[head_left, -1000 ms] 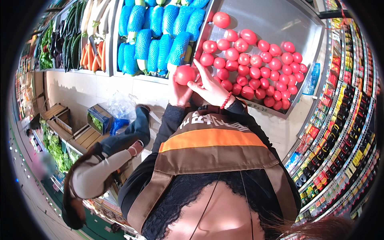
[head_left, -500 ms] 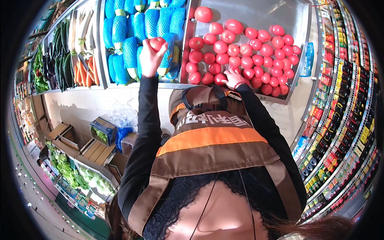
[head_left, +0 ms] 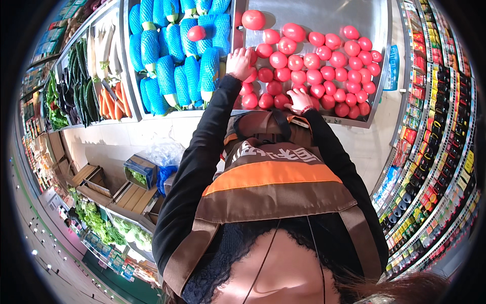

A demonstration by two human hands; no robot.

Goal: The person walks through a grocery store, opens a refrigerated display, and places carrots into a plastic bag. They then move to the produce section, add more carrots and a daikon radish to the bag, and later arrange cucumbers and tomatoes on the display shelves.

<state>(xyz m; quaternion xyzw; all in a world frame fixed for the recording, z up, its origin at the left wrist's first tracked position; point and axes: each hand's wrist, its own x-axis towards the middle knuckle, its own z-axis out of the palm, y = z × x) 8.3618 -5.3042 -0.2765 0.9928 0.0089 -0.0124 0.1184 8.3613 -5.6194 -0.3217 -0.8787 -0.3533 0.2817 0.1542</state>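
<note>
Many red tomatoes (head_left: pixel 314 77) lie in a shallow metal bin (head_left: pixel 324 15) in front of me. At the bin's left edge, my left hand (head_left: pixel 240 63) has its fingers curled over a tomato (head_left: pixel 253 57), partly hidden by the hand. My right hand (head_left: pixel 299 100) rests at the bin's near edge, fingers and thumb apart, touching the tomatoes there. A single tomato (head_left: pixel 196 33) lies on top of the long green-ended vegetables in blue foam netting (head_left: pixel 165 73), in the bin to the left.
Farther left are carrots (head_left: pixel 112 101), white radishes (head_left: pixel 104 48) and dark green cucumbers (head_left: pixel 81 76). Crates (head_left: pixel 134 195) and leafy greens (head_left: pixel 98 218) stand at the lower left. Shelves of bottles and packets (head_left: pixel 430 152) curve along the right side.
My left hand has let go of a tomato, which now lies on the blue-netted vegetables, and has moved right to the tomato bin. My right hand stays at the bin's near edge.
</note>
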